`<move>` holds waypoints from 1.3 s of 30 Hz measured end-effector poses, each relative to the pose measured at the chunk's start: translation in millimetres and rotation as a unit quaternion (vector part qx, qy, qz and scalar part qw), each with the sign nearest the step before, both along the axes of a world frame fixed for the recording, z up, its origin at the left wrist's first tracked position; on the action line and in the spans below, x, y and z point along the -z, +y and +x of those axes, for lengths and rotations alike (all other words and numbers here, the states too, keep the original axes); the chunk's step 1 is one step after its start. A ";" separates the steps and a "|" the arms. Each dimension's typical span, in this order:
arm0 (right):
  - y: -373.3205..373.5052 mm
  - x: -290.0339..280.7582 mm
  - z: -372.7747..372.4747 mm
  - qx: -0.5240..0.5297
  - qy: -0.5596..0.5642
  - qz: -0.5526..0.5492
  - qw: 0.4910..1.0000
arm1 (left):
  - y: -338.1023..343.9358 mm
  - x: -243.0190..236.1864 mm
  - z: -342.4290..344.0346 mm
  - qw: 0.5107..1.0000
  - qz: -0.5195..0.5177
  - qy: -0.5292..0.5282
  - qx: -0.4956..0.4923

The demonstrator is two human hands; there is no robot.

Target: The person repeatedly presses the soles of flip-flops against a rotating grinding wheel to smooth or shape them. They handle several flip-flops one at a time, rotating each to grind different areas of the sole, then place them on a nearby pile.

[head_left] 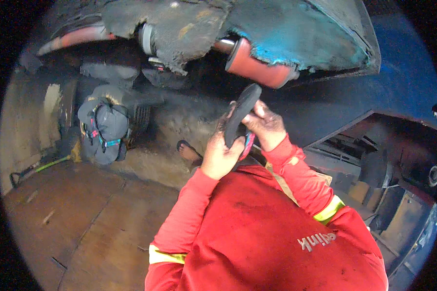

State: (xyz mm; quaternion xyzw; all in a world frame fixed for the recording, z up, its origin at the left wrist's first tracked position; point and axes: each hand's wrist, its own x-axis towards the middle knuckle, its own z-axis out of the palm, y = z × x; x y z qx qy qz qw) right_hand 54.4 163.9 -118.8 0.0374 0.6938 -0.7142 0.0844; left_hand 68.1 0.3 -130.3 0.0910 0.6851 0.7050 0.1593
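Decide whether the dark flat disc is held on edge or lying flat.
On edge: the disc stands tilted upright, gripped between the left hand and right hand.

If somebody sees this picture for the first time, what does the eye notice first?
First, the two hands at the centre: the left hand and the right hand grip a dark oval pad. Red sleeves fill the lower part. Above hangs a red cylinder under a torn, bluish panel; a grey backpack lies at left.
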 end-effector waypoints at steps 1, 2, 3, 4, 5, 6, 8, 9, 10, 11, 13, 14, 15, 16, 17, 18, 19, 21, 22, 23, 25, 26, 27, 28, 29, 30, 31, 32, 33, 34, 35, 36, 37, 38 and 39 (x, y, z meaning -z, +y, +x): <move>-4.2 0.3 -0.8 -0.010 -0.025 -0.006 1.000 | -7.4 -8.8 -3.9 0.999 0.016 0.003 0.027; -8.6 0.6 -2.0 -0.035 -0.050 -0.013 0.998 | -14.9 -17.9 -8.9 0.998 0.023 -0.008 0.051; -14.1 1.1 -3.4 -0.012 -0.061 -0.183 0.981 | -20.1 -25.9 -17.5 0.997 0.001 0.022 0.069; -19.8 1.6 -5.4 0.007 -0.069 -0.350 0.934 | -24.5 -33.2 -27.1 0.995 -0.026 0.051 0.086; -24.9 2.5 -8.8 0.026 -0.104 -0.380 0.919 | -27.6 -40.0 -36.8 0.990 -0.053 0.080 0.102; -29.4 3.8 -11.4 0.045 -0.139 -0.408 0.901 | -29.4 -45.9 -45.7 0.990 -0.075 0.054 0.110; -36.0 8.2 -13.1 0.086 -0.187 -0.441 0.873 | -28.6 -54.1 -60.9 0.987 -0.102 0.035 0.115; -34.2 11.8 -14.7 0.098 -0.215 -0.426 0.873 | -24.0 -55.7 -65.6 0.989 -0.096 -0.016 0.113; -32.5 17.2 -16.1 0.084 -0.216 -0.444 0.866 | -18.3 -55.6 -70.7 0.986 -0.119 -0.029 0.110; -28.6 23.3 -17.3 0.095 -0.238 -0.421 0.870 | -12.1 -54.7 -74.2 0.985 -0.129 -0.031 0.114; -16.2 37.9 -23.1 0.066 -0.205 -0.441 0.871 | 4.4 -47.1 -83.6 0.981 -0.157 -0.011 0.114; -8.0 45.9 -28.8 0.073 -0.208 -0.449 0.866 | 13.6 -41.3 -86.7 0.987 -0.127 -0.034 0.094; 1.1 52.8 -34.8 0.099 -0.199 -0.402 0.888 | 24.5 -32.8 -93.3 0.989 -0.107 -0.041 0.097; 11.9 58.7 -41.6 0.086 -0.182 -0.308 0.930 | 33.4 -24.1 -97.4 0.987 -0.107 -0.070 0.095; 20.3 61.8 -46.6 0.046 -0.107 -0.161 0.980 | 39.1 -16.8 -97.2 0.986 -0.112 -0.077 0.098; 26.1 61.5 -44.3 0.079 -0.176 -0.192 0.962 | 42.8 -9.6 -94.3 0.983 -0.124 -0.095 0.098; 30.9 58.8 -42.2 0.111 -0.223 -0.281 0.927 | 43.3 -4.4 -85.4 0.984 -0.075 -0.130 0.091; 35.2 47.3 -33.7 0.074 -0.199 -0.345 0.914 | 37.2 3.4 -61.2 0.995 0.005 -0.089 0.048; 34.8 39.6 -27.3 0.035 -0.157 -0.365 0.917 | 33.3 5.7 -46.3 0.996 0.058 -0.054 0.032; 34.6 32.2 -25.7 0.015 -0.145 -0.359 0.922 | 30.4 8.7 -36.3 0.998 0.039 -0.042 0.037; 32.1 18.0 -19.6 0.041 -0.151 -0.204 0.966 | 24.4 11.5 -14.6 0.991 0.099 -0.086 0.042; 30.2 12.9 -16.6 0.028 -0.121 -0.147 0.981 | 21.3 12.2 -6.7 0.980 0.142 -0.132 0.051; 31.4 8.3 -14.6 0.004 -0.123 0.021 0.992 | 18.0 11.7 0.8 0.956 0.176 -0.225 0.063; 28.7 5.8 -8.0 -0.006 -0.064 0.107 0.992 | 14.5 9.5 7.6 0.947 0.211 -0.237 0.054; 27.0 4.4 -2.3 -0.017 0.000 0.190 0.982 | 10.9 8.4 6.9 0.956 0.215 -0.193 0.056; 24.7 4.6 3.3 -0.023 0.084 0.275 0.957 | 7.7 5.1 7.3 0.965 0.214 -0.141 0.059; 19.1 6.1 11.3 -0.021 0.076 0.214 0.974 | 2.5 0.3 4.8 0.969 0.210 -0.122 0.050; 12.7 8.7 18.1 -0.018 0.108 0.153 0.982 | -1.6 -5.6 0.8 0.959 0.245 -0.145 0.018; 7.4 12.7 20.5 -0.026 0.166 0.188 0.968 | -3.7 -12.0 -4.6 0.978 0.171 -0.116 0.014; 2.2 16.0 23.3 -0.036 0.219 0.219 0.950 | -7.5 -19.4 -9.8 0.990 0.068 -0.124 -0.005; -0.4 18.1 23.8 -0.049 0.245 0.266 0.931 | -4.1 -26.6 -14.1 0.997 0.011 -0.061 -0.055; -3.6 19.7 22.6 -0.054 0.204 0.262 0.942 | -5.3 -33.7 -20.5 0.995 -0.070 -0.040 -0.057; -6.0 19.9 21.0 -0.053 0.168 0.256 0.951 | -4.9 -40.3 -26.3 0.986 -0.156 -0.029 -0.043; -7.8 19.1 18.9 -0.052 0.130 0.250 0.958 | -4.2 -45.6 -31.4 0.970 -0.241 -0.019 -0.027; -9.0 17.4 15.8 -0.060 0.157 0.291 0.942 | -0.6 -48.4 -38.0 0.973 -0.220 0.050 -0.050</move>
